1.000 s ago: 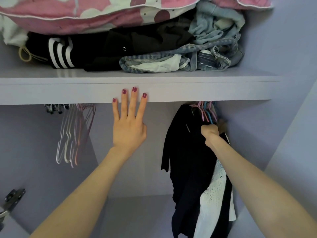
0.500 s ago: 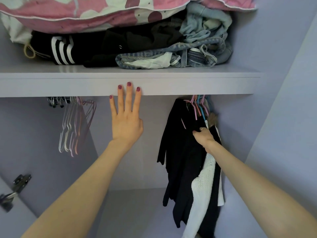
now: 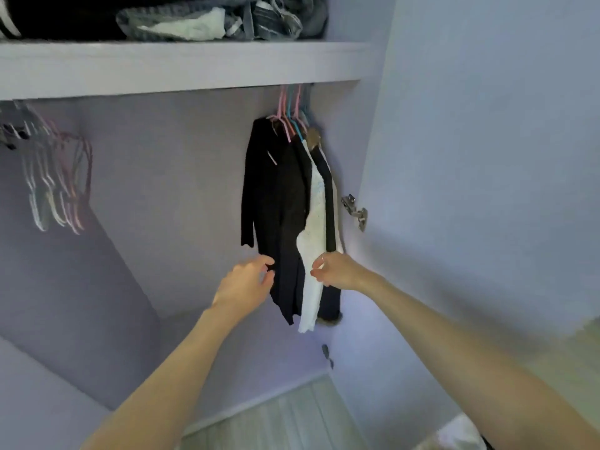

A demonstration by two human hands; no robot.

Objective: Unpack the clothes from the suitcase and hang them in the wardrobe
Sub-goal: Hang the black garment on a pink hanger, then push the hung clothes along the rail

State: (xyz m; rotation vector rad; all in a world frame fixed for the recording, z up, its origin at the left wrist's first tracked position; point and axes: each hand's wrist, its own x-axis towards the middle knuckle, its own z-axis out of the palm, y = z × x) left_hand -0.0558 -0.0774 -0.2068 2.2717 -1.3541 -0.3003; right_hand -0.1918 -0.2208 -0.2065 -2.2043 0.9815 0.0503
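both hands are now lowered from the shelf [image 3: 181, 68] to the hanging clothes [image 3: 285, 203] beneath it; left hand [image 3: 248, 282] is pinching the black garment's [image 3: 276, 190] lower edge; right hand [image 3: 337, 271], fingers curled, is touching the white garment [image 3: 313, 228]; whether it's gripping, cannot tell.

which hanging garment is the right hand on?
The white garment, the only light one, hanging between the black garments. The right hand pinches its lower edge; the left hand is at the black one beside it.
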